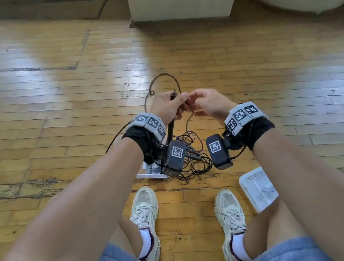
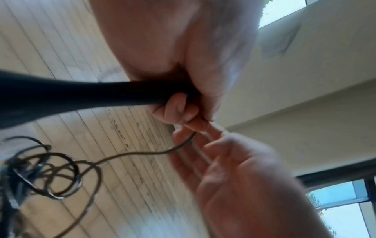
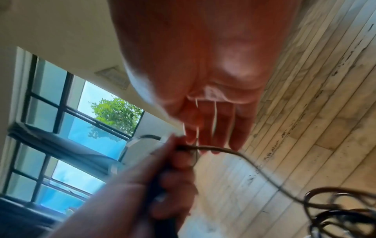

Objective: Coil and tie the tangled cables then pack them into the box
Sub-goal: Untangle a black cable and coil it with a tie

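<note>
The left hand (image 1: 169, 106) is curled tight around a thick black cable (image 2: 81, 95). Just beside it, the right hand (image 1: 208, 102) seems to pinch a thin cable (image 1: 189, 119) with bent fingers. The thin cable hangs down to a tangled pile (image 1: 193, 155) on the wooden floor (image 1: 56, 100). A white box (image 1: 258, 189) sits at the right.

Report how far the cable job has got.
Done: nothing looks coiled or tied yet; a tangled pile lies on the floor. In hand: the left hand grips a black cable; the right hand works a thin cable beside it. Left: coiling, tying, packing the white box.
</note>
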`<state>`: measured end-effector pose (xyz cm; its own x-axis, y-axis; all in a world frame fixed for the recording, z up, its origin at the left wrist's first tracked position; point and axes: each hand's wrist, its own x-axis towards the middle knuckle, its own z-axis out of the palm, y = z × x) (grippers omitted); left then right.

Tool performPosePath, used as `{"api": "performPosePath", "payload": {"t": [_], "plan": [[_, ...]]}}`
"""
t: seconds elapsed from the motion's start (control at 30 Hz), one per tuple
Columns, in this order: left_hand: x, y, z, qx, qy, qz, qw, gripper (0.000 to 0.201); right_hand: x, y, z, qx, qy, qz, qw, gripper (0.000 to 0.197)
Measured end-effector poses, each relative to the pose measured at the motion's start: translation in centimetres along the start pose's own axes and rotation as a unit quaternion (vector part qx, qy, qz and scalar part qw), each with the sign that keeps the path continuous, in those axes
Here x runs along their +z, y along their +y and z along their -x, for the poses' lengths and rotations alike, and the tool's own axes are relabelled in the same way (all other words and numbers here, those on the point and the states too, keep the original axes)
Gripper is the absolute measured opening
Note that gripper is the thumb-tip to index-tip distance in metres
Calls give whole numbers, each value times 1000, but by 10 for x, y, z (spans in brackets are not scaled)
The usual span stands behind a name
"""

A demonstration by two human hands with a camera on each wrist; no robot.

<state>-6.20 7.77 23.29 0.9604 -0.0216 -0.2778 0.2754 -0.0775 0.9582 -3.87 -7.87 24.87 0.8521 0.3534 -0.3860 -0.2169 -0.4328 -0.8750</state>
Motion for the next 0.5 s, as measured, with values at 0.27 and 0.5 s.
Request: {"api": "performPosePath", "payload": {"t": [0.27,0.5], "plan": [[-26,19,-6,1,87,232,969,22,3,28,-2,31,-40,326,944,26],[-26,11,-5,-58,56,233,969,18,1,21,-3,-12,-8,226,974,29]]}}
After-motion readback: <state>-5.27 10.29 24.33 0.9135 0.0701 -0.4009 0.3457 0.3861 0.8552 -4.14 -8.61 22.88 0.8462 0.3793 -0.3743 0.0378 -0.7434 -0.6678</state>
